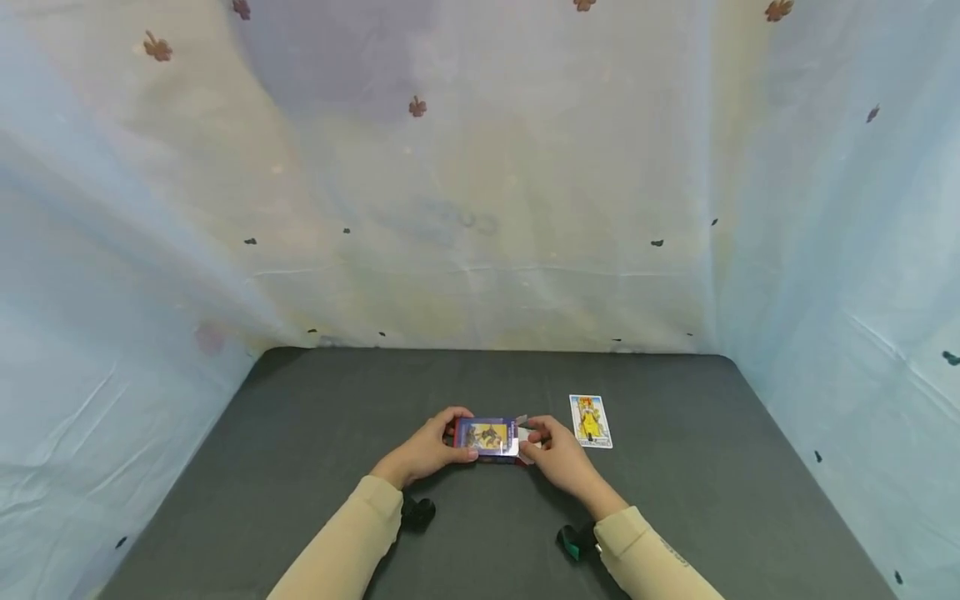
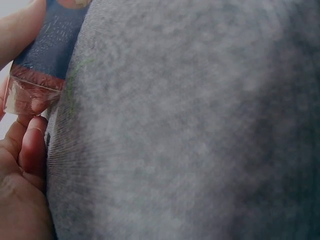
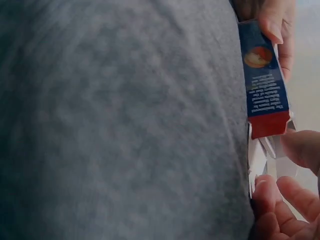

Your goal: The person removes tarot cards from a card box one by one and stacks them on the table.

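A flat blue and red card box (image 1: 486, 437) with a picture on its front lies across the middle of the table, held by its left end in my left hand (image 1: 429, 447). Shiny clear film (image 2: 34, 95) covers the box end in the left wrist view. At the opposite end, flaps (image 3: 270, 145) stand out in the right wrist view. My right hand (image 1: 562, 460) pinches at this opened end, thumb by the box corner and fingers curled below. Whatever lies inside the box is hidden. One picture card with a yellow figure (image 1: 591, 421) lies face up right of my right hand.
The dark grey table (image 1: 337, 392) has rounded far corners. Pale patterned curtains (image 1: 480, 183) hang behind it and along both sides. Dark straps (image 1: 417, 514) sit at my wrists by the beige sleeves (image 1: 352, 533).
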Demonstrator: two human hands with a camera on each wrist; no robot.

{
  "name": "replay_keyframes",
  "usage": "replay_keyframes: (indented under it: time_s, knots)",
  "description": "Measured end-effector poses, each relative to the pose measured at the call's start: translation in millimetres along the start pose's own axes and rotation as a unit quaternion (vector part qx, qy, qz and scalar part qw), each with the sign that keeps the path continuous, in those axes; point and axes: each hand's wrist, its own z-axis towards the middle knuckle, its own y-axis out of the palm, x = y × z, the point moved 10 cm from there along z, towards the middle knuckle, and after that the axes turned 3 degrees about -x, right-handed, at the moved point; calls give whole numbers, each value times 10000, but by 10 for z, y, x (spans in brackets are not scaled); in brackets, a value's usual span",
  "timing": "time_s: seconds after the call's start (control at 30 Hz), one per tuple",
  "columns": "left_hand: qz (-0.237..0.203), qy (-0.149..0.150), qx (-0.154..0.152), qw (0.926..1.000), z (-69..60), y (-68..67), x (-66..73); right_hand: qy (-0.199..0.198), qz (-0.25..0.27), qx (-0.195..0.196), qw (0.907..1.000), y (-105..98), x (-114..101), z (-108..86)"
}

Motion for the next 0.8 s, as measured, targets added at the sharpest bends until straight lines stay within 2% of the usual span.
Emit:
replay_keyframes:
  time_s: [0.2, 0.33, 0.47, 0.67, 0.8]
  knots:
    - [12, -21, 6, 10000, -12, -13, 62, -152, -442, 98, 9989, 21, -32, 37]
    - [30, -90, -10, 10000, -21, -8, 40, -66, -869, 111, 9961, 58, -27, 49]
    - [13, -65, -38, 10000, -26, 4, 26, -152, -1157, 108, 9931, 84, -56, 40]
    - [-21, -82, -26, 10000, -35, 1, 38, -125, -1248, -2, 9921, 96, -67, 35]
    - [-11, -84, -24, 10000, -38, 4, 46, -71, -1031, -49, 9946, 87, -58, 34]
